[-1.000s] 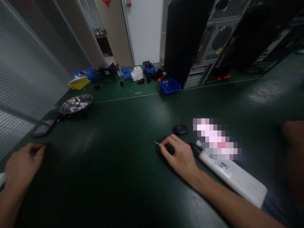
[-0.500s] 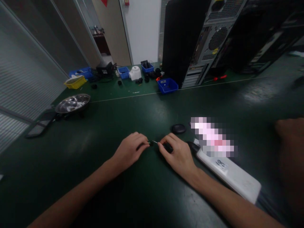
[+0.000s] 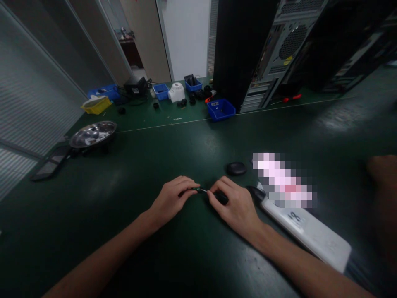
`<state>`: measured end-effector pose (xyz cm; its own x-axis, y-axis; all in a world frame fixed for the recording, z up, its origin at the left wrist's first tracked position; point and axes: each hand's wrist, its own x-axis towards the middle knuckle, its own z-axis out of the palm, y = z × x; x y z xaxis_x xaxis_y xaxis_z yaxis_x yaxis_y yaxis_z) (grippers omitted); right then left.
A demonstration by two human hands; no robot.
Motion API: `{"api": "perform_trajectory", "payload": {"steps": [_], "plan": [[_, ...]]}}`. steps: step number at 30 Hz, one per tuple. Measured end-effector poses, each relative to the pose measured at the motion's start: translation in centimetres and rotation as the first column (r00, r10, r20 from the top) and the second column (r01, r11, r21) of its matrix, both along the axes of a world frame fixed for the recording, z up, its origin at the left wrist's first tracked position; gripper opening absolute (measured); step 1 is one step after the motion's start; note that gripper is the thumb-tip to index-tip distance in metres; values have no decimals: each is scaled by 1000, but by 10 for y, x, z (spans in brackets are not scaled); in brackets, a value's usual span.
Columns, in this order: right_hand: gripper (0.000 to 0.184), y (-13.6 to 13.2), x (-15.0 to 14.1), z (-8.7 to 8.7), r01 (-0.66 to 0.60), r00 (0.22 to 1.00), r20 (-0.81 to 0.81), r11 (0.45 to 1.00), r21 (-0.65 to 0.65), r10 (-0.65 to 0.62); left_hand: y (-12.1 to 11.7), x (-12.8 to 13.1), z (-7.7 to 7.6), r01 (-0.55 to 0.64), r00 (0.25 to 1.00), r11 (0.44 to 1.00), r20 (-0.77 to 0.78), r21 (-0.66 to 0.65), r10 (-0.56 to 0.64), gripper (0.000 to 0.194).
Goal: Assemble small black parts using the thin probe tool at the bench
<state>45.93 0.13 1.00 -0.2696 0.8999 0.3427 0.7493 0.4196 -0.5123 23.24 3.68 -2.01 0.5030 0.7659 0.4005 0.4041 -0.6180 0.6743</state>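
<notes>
Near the centre of the frame, over the table (image 3: 155, 256), the left hand (image 3: 172, 198) pinches a small dark piece (image 3: 197, 189), while the right hand (image 3: 234, 198), just right of it, grips a dark-handled tool (image 3: 222, 198) whose thin metal shaft (image 3: 204, 191) points left at the piece; whether they touch is too small to tell. The step in hand looks like lining the two up, which calls for steady pinching and fine aim

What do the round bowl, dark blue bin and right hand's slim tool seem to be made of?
Round bowl: probably polished steel, from its mirror-like glints. Dark blue bin: likely smooth moulded plastic, evenly coloured. Slim tool: shaft gleams like metal; dark handle may be plastic.
</notes>
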Motion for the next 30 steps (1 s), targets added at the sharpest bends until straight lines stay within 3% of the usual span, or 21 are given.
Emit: {"api": "perform_trajectory", "payload": {"steps": [7,15,22,26,30], "plan": [[15,0,-1,-4,-76,997,24,997,2,76,-2,1,-4,115,993,988,-38,103,-111,25],[17,1,0,-1,-13,999,-48,999,47,16,-5,3,4,40,989,990,-144,134,-21,39],[15,5,5,-6,89,968,225,992,92,-108,-5,9,7,73,927,985,-375,154,-9,56],[16,4,6,-4,126,948,283,987,97,-149,-9,6,9,69,942,991,-334,114,-27,57],[16,3,5,-4,146,966,207,987,73,-158,-11,7,11,68,964,995,-263,69,-47,38]]}}
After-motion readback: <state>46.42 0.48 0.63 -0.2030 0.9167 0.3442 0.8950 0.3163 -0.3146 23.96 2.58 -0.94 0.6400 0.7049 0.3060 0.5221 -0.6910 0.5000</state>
